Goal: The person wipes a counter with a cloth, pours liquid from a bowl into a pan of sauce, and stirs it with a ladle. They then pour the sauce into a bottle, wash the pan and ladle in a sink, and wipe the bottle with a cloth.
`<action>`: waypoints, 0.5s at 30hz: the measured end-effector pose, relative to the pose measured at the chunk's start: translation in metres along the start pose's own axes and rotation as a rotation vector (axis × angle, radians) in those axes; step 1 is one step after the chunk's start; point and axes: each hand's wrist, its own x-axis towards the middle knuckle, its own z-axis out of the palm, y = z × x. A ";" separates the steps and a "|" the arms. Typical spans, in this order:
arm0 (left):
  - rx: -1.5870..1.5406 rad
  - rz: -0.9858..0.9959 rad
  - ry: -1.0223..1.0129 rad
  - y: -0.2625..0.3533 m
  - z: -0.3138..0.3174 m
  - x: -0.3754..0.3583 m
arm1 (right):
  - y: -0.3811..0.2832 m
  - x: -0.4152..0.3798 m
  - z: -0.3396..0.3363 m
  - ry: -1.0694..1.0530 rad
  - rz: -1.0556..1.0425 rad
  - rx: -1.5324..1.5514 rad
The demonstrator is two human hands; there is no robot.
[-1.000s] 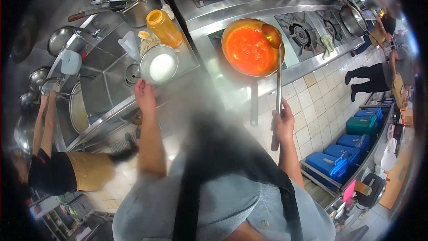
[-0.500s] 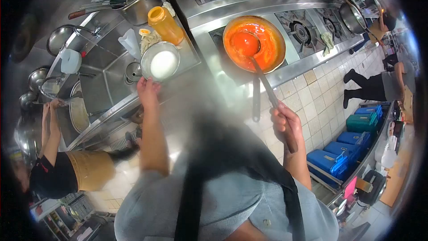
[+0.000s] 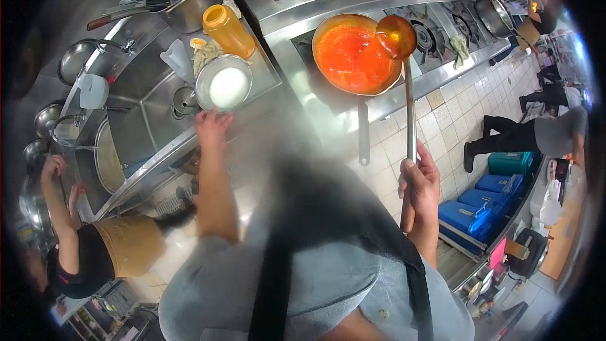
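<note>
Head cam: steel counter, tiled floor; right hand fisted round ladle, left hand spread flat.

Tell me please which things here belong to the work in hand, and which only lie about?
In use:
- ladle, held by the right hand, raised over the pan's rim
- pan of red sauce on the stove
- metal bowl with white contents, next to the left hand

Lying about:
- orange bottle
- funnel
- cloth by the burners
- blue crates
</note>
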 end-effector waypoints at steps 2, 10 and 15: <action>-0.154 -0.025 -0.087 0.004 0.008 -0.004 | 0.003 0.003 0.001 0.072 -0.056 -0.048; -0.189 0.048 -0.143 0.009 0.027 -0.024 | 0.011 0.031 0.004 0.107 -0.098 -0.317; -0.137 0.071 -0.190 0.036 0.064 -0.036 | 0.026 0.061 0.011 0.068 -0.045 -0.328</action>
